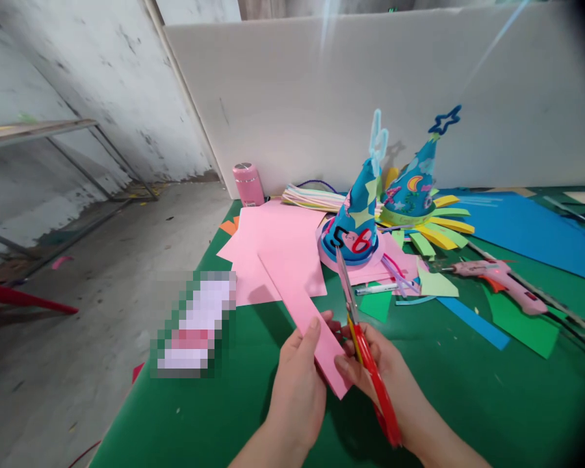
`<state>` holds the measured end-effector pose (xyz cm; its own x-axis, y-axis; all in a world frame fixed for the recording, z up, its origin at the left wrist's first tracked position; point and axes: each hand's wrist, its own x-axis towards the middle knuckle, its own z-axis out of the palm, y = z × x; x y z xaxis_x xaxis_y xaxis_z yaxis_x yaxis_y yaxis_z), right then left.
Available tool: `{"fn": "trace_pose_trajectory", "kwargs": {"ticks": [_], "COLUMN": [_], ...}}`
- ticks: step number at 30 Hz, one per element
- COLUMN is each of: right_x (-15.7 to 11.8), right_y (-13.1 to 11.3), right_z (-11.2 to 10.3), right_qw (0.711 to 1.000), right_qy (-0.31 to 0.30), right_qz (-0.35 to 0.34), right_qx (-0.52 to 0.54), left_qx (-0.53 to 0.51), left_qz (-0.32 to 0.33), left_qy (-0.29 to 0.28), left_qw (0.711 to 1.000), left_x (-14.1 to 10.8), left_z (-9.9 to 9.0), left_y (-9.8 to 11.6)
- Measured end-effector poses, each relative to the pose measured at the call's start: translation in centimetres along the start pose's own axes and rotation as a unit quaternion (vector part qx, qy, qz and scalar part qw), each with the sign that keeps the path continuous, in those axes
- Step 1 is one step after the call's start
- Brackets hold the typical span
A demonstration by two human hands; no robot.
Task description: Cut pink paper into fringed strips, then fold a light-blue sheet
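Note:
My left hand (297, 383) is closed on a long folded strip of pink paper (299, 305), thumb on top. The strip slants from the upper left down toward me. In my right hand (394, 370) are red-handled scissors (377, 383), their blades pointing up and away, nearly together. The right thumb and fingertips also touch the strip's near end. Beyond the blades stands a blue cone hat (363, 208) with the numbers 5 and 6 and a light-blue pipe-cleaner top. Large pink paper sheets (283, 234) lie beyond the strip.
A second blue cone hat (419, 182) has a fringed yellow-green brim. At right lie a pink glue gun (502, 276) with a cord, blue paper (531, 227) and green scraps (521, 318). A pink flask (248, 185) stands at the back; a pixelated object (199, 325) lies left.

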<state>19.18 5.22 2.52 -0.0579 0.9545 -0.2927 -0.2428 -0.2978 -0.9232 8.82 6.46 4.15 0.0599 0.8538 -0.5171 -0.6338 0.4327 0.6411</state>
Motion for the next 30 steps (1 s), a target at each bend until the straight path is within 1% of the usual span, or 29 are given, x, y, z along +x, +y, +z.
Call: {"fn": "trace_pose_trajectory", "kwargs": {"ticks": [2,4,6,8,10,12,16,17,19,22,27,30], "right_x": [-0.1,-0.6,-1.4,-2.3,-3.1,-3.7,-4.3,-4.5,-4.7,-4.8,-4.7,-4.8], "right_y": [0.1,0.2,0.2,0.1,0.1,0.2,1.4,1.7,2.3,2.7,2.1,1.9], "right_z": [-0.4,-1.1,-2.0,-2.8,-3.4,-3.9,-5.4,-5.8,-6.5,-7.0,-6.7,-6.5], "right_qw": [1.000,1.000,0.999,0.993,0.978,0.957,0.913,0.902,0.886,0.869,0.836,0.823], "right_qy": [-0.007,-0.007,0.001,0.007,0.001,-0.003,0.025,0.023,0.020,0.015,0.000,-0.018], "right_qz": [-0.006,-0.002,0.005,0.008,0.017,0.020,-0.009,-0.012,-0.012,-0.014,-0.011,0.001], "right_qx": [0.017,0.014,-0.039,-0.122,-0.209,-0.289,-0.408,-0.431,-0.464,-0.494,-0.548,-0.567], "left_qx": [-0.012,-0.028,-0.040,-0.049,-0.059,-0.070,-0.094,-0.102,-0.122,-0.143,-0.145,-0.143], "left_qz": [0.010,0.028,0.037,0.040,0.040,0.034,0.025,0.025,0.027,0.029,0.027,0.024], "left_qy": [0.019,0.027,0.022,0.008,-0.007,-0.018,-0.033,-0.039,-0.053,-0.071,-0.067,-0.063], "left_qw": [1.000,0.999,0.998,0.998,0.997,0.997,0.995,0.994,0.991,0.987,0.987,0.987], "left_x": [0.4,0.8,1.1,1.3,1.3,1.3,1.5,1.5,1.7,1.9,2.1,2.2], "left_z": [0.1,0.1,0.0,-0.2,-0.2,-0.3,-0.2,-0.2,-0.1,0.0,0.0,0.0], "left_y": [0.6,1.4,2.2,3.0,3.6,4.1,4.8,4.9,5.1,5.1,5.1,5.1]}}
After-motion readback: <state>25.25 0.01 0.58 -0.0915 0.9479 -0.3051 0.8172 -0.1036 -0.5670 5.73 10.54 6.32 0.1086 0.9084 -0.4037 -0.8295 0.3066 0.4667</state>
